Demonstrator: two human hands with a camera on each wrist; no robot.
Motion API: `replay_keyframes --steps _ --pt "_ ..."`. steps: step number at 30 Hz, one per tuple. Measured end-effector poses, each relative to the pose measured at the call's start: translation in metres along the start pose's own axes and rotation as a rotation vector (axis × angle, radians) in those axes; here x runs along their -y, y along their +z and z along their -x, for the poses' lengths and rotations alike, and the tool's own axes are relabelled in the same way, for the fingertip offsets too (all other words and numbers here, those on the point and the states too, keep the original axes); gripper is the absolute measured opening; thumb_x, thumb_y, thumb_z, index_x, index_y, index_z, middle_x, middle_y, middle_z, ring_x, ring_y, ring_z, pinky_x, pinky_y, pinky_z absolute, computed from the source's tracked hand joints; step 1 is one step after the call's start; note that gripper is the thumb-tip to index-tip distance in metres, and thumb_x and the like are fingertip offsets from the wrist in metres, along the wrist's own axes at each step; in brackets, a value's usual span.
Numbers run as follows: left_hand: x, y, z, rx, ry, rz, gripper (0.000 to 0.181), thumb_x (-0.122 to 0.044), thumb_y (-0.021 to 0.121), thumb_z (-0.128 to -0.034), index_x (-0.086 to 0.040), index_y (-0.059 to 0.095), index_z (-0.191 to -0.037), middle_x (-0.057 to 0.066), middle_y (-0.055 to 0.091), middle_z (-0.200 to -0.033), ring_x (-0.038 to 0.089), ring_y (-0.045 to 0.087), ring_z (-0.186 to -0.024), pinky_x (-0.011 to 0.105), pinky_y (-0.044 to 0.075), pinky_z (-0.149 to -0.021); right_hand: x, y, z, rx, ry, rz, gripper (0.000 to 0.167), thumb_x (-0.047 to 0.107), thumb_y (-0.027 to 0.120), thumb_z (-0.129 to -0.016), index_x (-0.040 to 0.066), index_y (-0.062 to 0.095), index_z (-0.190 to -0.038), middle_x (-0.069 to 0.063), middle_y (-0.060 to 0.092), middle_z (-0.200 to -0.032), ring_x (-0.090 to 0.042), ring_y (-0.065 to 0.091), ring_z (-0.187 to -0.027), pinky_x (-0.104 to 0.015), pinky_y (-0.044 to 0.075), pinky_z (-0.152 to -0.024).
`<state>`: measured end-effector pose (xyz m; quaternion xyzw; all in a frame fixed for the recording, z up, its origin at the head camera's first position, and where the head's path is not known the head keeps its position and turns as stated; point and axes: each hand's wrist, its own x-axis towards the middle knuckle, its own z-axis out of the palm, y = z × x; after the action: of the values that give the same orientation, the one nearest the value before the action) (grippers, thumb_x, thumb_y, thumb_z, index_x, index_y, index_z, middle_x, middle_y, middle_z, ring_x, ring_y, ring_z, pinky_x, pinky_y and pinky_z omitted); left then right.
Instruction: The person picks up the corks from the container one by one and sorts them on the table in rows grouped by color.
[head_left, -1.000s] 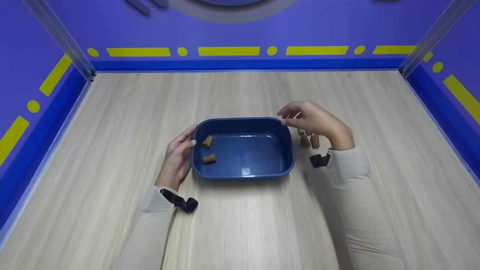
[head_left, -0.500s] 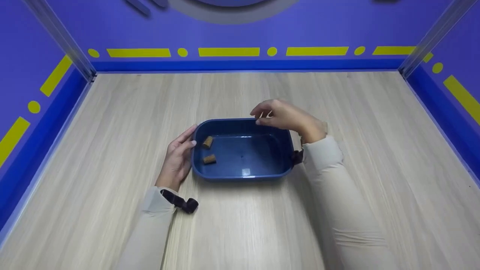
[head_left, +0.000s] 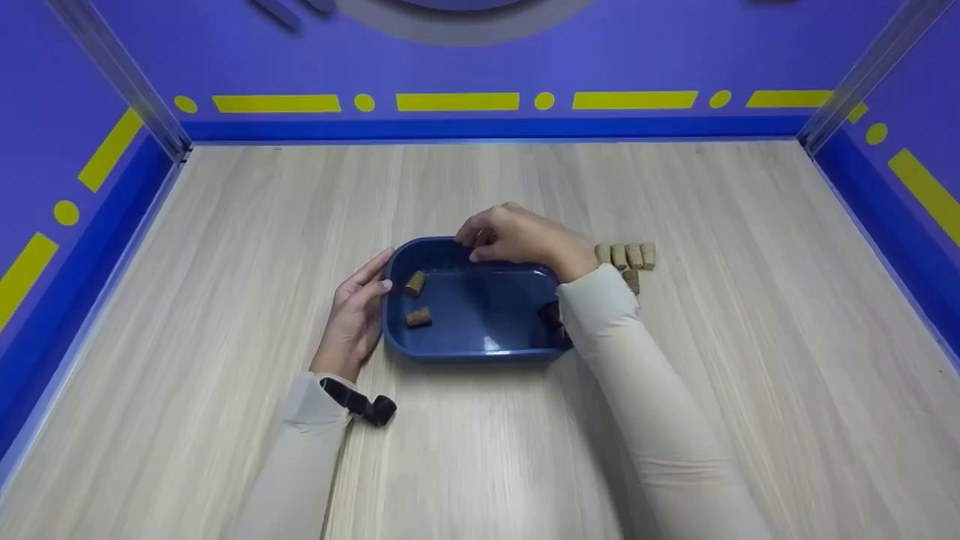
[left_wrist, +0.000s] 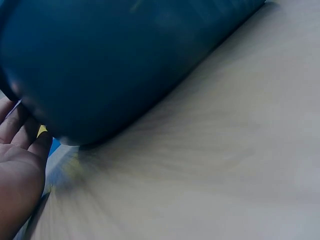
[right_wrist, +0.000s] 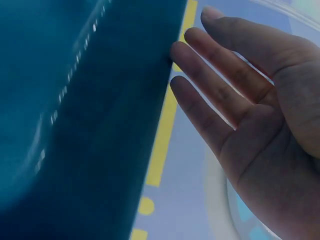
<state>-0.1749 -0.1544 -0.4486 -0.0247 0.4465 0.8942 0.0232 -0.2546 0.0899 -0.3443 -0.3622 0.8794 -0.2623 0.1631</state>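
Note:
A dark blue plastic tub point(head_left: 480, 354) stands on the table in the head view. Two corks point(head_left: 418, 317) lie in its left part. My left hand point(head_left: 352, 319) holds the tub's left end, thumb at the rim and fingers along the outer wall; the left wrist view shows part of this hand point(left_wrist: 20, 170) beside the tub. Over the tub's far rim hovers my right hand point(head_left: 517, 236), fingers loosely bent. In the right wrist view that hand point(right_wrist: 260, 130) has its fingers spread apart, with no cork visible in it; the index finger is mostly hidden.
To the right of the tub, several corks point(head_left: 634, 256) stand in a row on the wooden table point(head_left: 480, 450). Another cork point(head_left: 631, 282) is in front of them, partly covered by the right sleeve. Purple-blue panels point(head_left: 480, 71) enclose the back and sides.
My right hand has moved left from beside the corks on the table to above the tub's far side, uncovering the row of corks. The left hand and tub have stayed put.

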Motion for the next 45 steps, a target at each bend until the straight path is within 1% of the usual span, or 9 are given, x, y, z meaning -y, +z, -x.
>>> replay_keyframes --steps 10,17,23,26,30,33,35,40,45 --pt "0.0 0.0 0.0 0.009 -0.008 0.002 0.055 0.013 0.046 -0.0864 0.008 0.04 -0.141 0.003 0.061 -0.126 0.01 0.059 -0.114 0.02 0.049 -0.091 0.016 0.027 -0.02 0.064 0.005 -0.007 0.035 0.009 0.066 -0.089 0.006 0.064 -0.124 -0.01 0.067 -0.12 -0.021 0.065 -0.107 -0.031 0.053 -0.091" --pt "0.0 0.001 -0.001 0.007 -0.015 0.024 0.054 0.013 0.045 -0.0863 0.007 0.043 -0.14 0.003 0.063 -0.124 0.01 0.059 -0.113 0.021 0.051 -0.089 0.02 0.039 -0.033 0.117 0.008 -0.02 0.037 0.006 0.066 -0.089 0.007 0.064 -0.125 -0.009 0.066 -0.123 -0.021 0.064 -0.111 -0.03 0.052 -0.093" --pt "0.0 -0.001 0.0 0.023 -0.02 0.022 0.056 0.012 0.045 -0.0867 0.008 0.038 -0.142 0.002 0.063 -0.124 0.01 0.059 -0.114 0.02 0.051 -0.089 0.02 0.05 -0.04 0.165 0.027 0.01 0.038 0.008 0.068 -0.088 0.01 0.064 -0.126 -0.006 0.066 -0.123 -0.019 0.064 -0.112 -0.03 0.052 -0.093" --pt "0.0 -0.001 0.0 0.017 -0.022 0.026 0.057 0.012 0.045 -0.0861 0.009 0.038 -0.142 0.003 0.063 -0.123 0.011 0.059 -0.114 0.02 0.05 -0.09 0.02 0.054 -0.042 0.17 0.006 0.032 0.038 0.008 0.069 -0.087 0.01 0.065 -0.125 -0.005 0.067 -0.12 -0.018 0.064 -0.109 -0.03 0.052 -0.092" --pt "-0.001 0.0 -0.001 0.005 -0.03 0.029 0.057 0.012 0.045 -0.0858 0.009 0.038 -0.142 0.004 0.062 -0.124 0.012 0.06 -0.114 0.02 0.051 -0.09 0.021 0.056 -0.043 0.166 -0.045 0.02 0.033 0.003 0.069 -0.085 0.008 0.068 -0.118 -0.006 0.069 -0.113 -0.018 0.064 -0.103 -0.03 0.052 -0.089" --pt "-0.001 0.0 -0.001 0.004 -0.027 0.026 0.056 0.012 0.045 -0.0866 0.008 0.037 -0.142 0.005 0.06 -0.127 0.012 0.06 -0.114 0.021 0.051 -0.09 0.022 0.057 -0.043 0.158 -0.086 0.055 0.03 -0.001 0.069 -0.084 0.006 0.07 -0.113 -0.007 0.068 -0.109 -0.019 0.061 -0.101 -0.03 0.051 -0.089" --pt "-0.002 0.001 -0.001 0.006 -0.023 0.025 0.056 0.013 0.045 -0.087 0.009 0.037 -0.143 0.006 0.06 -0.128 0.012 0.059 -0.115 0.021 0.051 -0.09 0.023 0.057 -0.043 0.153 -0.099 0.112 0.029 -0.001 0.07 -0.083 0.007 0.071 -0.111 -0.007 0.066 -0.108 -0.019 0.059 -0.1 -0.03 0.049 -0.089" --pt "-0.001 0.001 -0.001 0.006 -0.021 0.031 0.057 0.013 0.044 -0.0872 0.01 0.035 -0.143 0.004 0.062 -0.126 0.011 0.06 -0.115 0.02 0.051 -0.09 0.027 0.059 -0.041 0.157 -0.068 0.185 0.029 0.0 0.071 -0.082 0.011 0.073 -0.109 -0.006 0.061 -0.108 -0.018 0.056 -0.099 -0.03 0.048 -0.09" --pt "-0.001 0.001 0.0 0.0 -0.021 0.037 0.056 0.014 0.044 -0.0868 0.01 0.036 -0.143 0.003 0.063 -0.123 0.011 0.06 -0.113 0.02 0.051 -0.088 0.026 0.06 -0.041 0.167 -0.058 0.216 0.023 -0.001 0.071 -0.082 0.01 0.074 -0.102 -0.004 0.065 -0.104 -0.017 0.057 -0.094 -0.029 0.049 -0.088"
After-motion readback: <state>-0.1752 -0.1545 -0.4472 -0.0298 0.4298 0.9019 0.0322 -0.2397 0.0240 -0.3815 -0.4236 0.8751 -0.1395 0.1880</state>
